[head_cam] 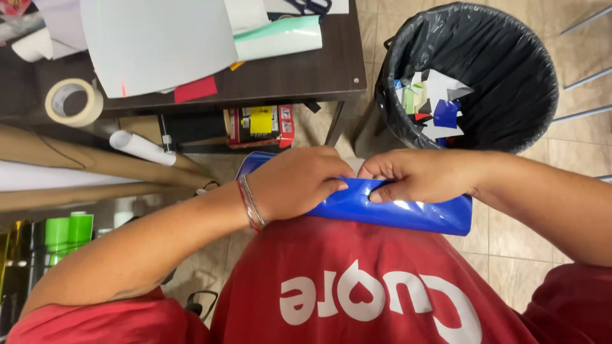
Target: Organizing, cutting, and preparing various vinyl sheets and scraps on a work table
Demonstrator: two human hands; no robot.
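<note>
While pinched at its top edge, blue sheet [395, 213] held against red shirt [357, 286]: left hand [296, 185] and right hand [414, 178] side by side, each grip closed on sheet. Beyond hands, on tiled floor, black-lined bin [510, 83] holding white, blue, green and red paper scraps [433, 105]. On dark counter [287, 76], tape roll [73, 102] beside pale sheets.

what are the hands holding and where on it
Both hands grip a glossy blue sheet along its upper edge: left hand near the left end, right hand at the middle, fingers curled over it.
</note>
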